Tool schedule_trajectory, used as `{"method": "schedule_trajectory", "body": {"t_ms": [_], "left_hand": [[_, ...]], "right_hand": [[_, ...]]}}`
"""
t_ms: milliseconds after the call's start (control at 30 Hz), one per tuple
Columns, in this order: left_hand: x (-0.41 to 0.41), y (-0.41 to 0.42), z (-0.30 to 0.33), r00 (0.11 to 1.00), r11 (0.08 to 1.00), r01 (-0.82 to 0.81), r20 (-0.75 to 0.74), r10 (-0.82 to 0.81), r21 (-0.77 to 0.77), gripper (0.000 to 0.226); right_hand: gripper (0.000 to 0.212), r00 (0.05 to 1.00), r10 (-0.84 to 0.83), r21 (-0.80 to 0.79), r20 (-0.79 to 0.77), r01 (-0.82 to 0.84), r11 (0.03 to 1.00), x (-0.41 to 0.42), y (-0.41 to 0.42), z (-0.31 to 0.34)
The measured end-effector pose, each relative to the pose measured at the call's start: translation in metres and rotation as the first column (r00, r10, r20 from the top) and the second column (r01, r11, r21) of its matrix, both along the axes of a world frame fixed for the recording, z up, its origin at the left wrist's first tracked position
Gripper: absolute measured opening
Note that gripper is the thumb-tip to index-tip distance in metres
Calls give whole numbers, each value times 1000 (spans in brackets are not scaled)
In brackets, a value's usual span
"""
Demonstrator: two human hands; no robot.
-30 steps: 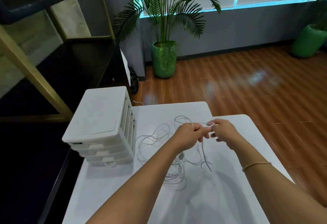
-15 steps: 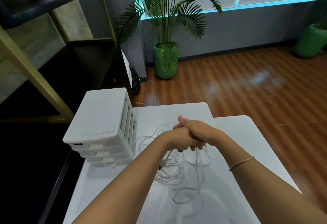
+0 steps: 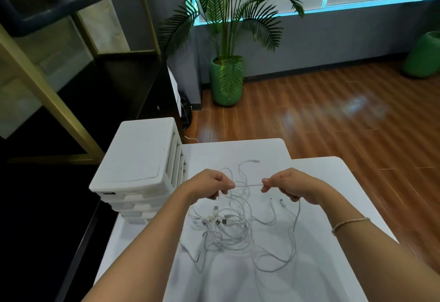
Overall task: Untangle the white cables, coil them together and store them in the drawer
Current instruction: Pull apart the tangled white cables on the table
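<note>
a tangle of white cables [image 3: 228,228] lies loose on the white table [image 3: 321,206], plugs bunched near its middle. just beyond the tangle, the left hand [image 3: 209,186] and the right hand [image 3: 289,186] each pinch one strand, held taut and level between them above the table. left of the cables stands the white drawer unit [image 3: 137,161], its drawers closed. beyond the table, a potted palm [image 3: 226,80] sits on the wood floor.

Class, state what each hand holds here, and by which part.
Both the left hand and right hand pinch one white cable mid-length, a short stretch taut between them.
</note>
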State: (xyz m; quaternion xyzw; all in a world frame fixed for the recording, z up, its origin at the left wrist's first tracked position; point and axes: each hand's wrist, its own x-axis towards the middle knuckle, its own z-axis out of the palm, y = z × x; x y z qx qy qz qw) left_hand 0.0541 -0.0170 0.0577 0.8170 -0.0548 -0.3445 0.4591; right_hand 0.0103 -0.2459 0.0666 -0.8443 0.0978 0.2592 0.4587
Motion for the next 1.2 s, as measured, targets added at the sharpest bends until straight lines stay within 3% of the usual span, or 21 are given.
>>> {"method": "schedule_trajectory", "body": {"t_ms": [100, 300, 400, 500, 667, 800, 967, 1167, 1200], "left_hand": [[-1, -3, -4, 999, 1000, -16, -33, 16, 0, 10], [-3, -28, -13, 999, 998, 41, 13, -41, 43, 14], [-3, -29, -26, 995, 996, -74, 75, 69, 57, 26], [-3, -21, -43, 969, 972, -176, 199, 144, 155, 36], [-15, -7, -86, 982, 897, 48, 143, -122, 440, 31], [-24, -6, -112, 922, 747, 217, 118, -368, 628, 28], [-29, -7, -128, 872, 711, 181, 223, -435, 679, 31], [-34, -7, -142, 818, 702, 160, 304, -487, 694, 3], [-33, -7, -141, 812, 695, 170, 300, -500, 699, 6]], "right_hand": [[26, 992, 82, -63, -94, -89, 994, -1, 0, -1], [25, 990, 121, 64, -67, -117, 991, 10, 39, -13], [13, 994, 94, 38, -54, -92, 995, 12, 52, -24], [19, 1000, -10, -15, -20, 9, 1000, 11, 51, -37], [21, 999, -24, -23, -38, 23, 999, 8, 48, -49], [19, 998, -42, -51, -56, 39, 998, 7, 49, -55], [21, 998, -23, -81, -53, 19, 997, 4, 52, -57], [23, 998, -26, -91, -59, 21, 996, 1, 48, -61], [23, 998, -20, -98, -60, 14, 995, 1, 48, -60]]}}
